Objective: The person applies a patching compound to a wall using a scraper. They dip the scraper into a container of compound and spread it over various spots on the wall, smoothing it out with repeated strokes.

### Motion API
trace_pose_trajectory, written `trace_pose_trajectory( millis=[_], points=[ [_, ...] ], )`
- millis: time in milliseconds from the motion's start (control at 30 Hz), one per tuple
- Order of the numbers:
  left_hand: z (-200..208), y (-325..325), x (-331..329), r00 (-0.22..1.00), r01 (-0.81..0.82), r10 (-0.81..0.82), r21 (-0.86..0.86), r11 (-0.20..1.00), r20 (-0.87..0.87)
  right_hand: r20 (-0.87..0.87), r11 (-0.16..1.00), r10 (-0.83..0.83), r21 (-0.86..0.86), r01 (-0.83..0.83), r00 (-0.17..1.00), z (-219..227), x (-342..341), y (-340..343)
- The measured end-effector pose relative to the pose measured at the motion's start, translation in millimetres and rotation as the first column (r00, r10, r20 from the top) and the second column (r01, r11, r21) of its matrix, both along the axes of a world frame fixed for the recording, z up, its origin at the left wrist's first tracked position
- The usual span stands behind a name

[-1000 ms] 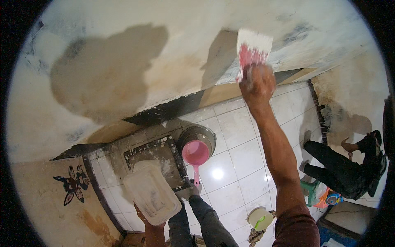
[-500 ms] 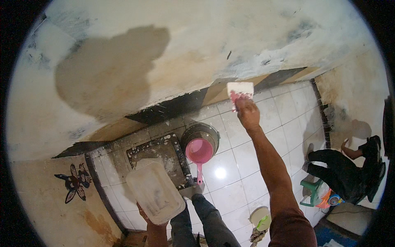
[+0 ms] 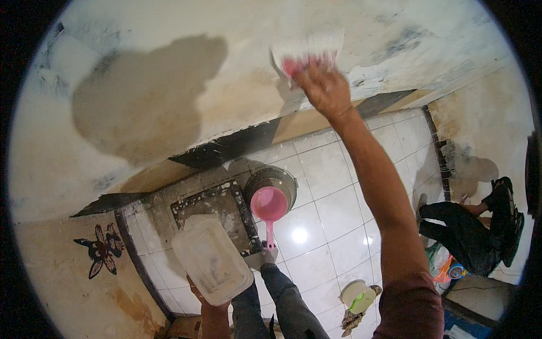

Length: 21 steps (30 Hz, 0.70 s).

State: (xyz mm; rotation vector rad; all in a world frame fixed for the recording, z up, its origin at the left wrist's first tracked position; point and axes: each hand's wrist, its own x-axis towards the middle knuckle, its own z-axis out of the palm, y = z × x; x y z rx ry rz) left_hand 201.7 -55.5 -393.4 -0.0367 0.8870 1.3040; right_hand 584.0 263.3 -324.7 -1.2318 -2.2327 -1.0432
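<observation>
- The right hand (image 3: 328, 93) has its fingers clamped on a pink-and-white scraper (image 3: 309, 52).
- The scraper is at the far wall (image 3: 248, 79), above its dark-and-tan lower band; its blade is blurred, so I cannot tell if it touches.
- Its broad edge points far, up the wall, and runs left to right; the grip end points near.
- The left hand (image 3: 200, 292) has its fingers clamped on the near left side of a whitish rectangular tub (image 3: 212, 260), partly hidden beneath it.
- The tub's long axis slants from far left to near right.
- Beyond the tub, a pink dipper (image 3: 269, 203) overlaps a grey bucket (image 3: 290, 186), handle pointing near.
</observation>
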Motion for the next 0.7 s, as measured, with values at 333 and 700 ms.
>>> trace_pose_trajectory(
  millis=[333, 700],
  points=[
    [-7.5, -8.8, -22.5, 0.994, -0.106, 0.106, -0.028, 0.994, 0.014, -0.611, 0.889, -0.452, -0.369, 0.272, 0.65, -99.1, 35.8, -90.3],
    [-13.5, -13.9, -28.9, 0.996, -0.047, 0.054, 0.095, 0.994, -0.07, -0.941, 0.959, -0.213, -0.252, -0.128, 0.263, -35.3, -111.1, -26.5]
  ],
)
